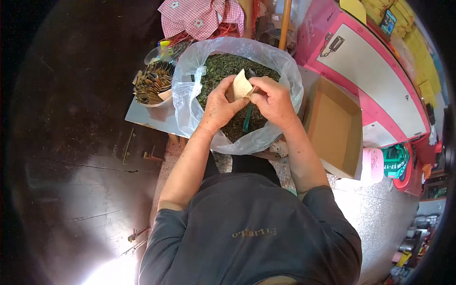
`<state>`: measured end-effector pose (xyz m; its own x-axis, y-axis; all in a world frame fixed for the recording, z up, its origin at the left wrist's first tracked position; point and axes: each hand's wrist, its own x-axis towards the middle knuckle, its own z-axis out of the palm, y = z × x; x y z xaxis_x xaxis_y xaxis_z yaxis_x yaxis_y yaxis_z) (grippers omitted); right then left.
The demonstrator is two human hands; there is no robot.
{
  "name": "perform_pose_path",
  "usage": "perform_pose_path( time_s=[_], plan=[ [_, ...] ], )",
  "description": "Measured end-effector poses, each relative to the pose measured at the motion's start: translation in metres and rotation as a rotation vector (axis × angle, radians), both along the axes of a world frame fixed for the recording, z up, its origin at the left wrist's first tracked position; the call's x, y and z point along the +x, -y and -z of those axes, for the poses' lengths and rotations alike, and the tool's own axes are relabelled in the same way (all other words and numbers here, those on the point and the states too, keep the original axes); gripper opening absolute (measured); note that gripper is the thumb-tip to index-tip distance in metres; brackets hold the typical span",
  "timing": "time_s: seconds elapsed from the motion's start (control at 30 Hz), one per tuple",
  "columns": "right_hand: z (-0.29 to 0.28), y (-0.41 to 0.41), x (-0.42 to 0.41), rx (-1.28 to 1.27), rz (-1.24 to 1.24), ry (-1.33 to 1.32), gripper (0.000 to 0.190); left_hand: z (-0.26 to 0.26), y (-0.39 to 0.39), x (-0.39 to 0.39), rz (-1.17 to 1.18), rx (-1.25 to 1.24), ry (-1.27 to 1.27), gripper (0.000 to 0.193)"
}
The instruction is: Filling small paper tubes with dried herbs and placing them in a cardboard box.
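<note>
Both hands are raised over a large clear plastic bag (187,103) filled with dried dark-green leaves (222,66). My left hand (222,105) grips a small cream paper packet (242,85) between thumb and fingers. On the packet's other side, my right hand (272,98) pinches its edge with thumb and forefinger. Whether anything is inside the packet cannot be seen. Below the hands, a green handle (247,119) of some tool lies on the leaves, its far end partly hidden.
A round tub (155,105) packed with several brown paper packets (153,83) stands left of the bag. To the right is an open cardboard box (333,130), beside a pink-and-white cabinet (370,71). Pink checked cloth (203,17) lies behind; a dark wooden surface (82,142) borders the left.
</note>
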<state>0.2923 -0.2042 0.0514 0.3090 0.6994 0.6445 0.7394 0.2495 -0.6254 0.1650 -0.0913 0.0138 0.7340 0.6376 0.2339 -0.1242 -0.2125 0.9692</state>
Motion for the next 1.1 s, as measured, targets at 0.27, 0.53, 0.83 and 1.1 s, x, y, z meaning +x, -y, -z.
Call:
perform_pose_path(
  time_s=[0.27,0.53,0.83,1.1],
  plan=[
    [-0.004,0.001,0.014,-0.054,-0.025,-0.091,0.012,0.003,0.000,-0.001,0.016,0.081,-0.059,0.067],
    [-0.014,0.005,0.014,-0.049,0.095,-0.285,0.010,-0.005,0.015,0.020,-0.076,0.630,-0.075,0.062],
    [-0.016,0.022,0.025,-0.113,0.056,-0.197,0.010,0.014,0.008,0.022,0.036,0.345,-0.049,0.033],
    [-0.047,0.099,0.081,-0.072,0.484,-0.058,0.006,-0.004,0.023,0.014,0.070,0.388,-0.114,0.053]
  ],
)
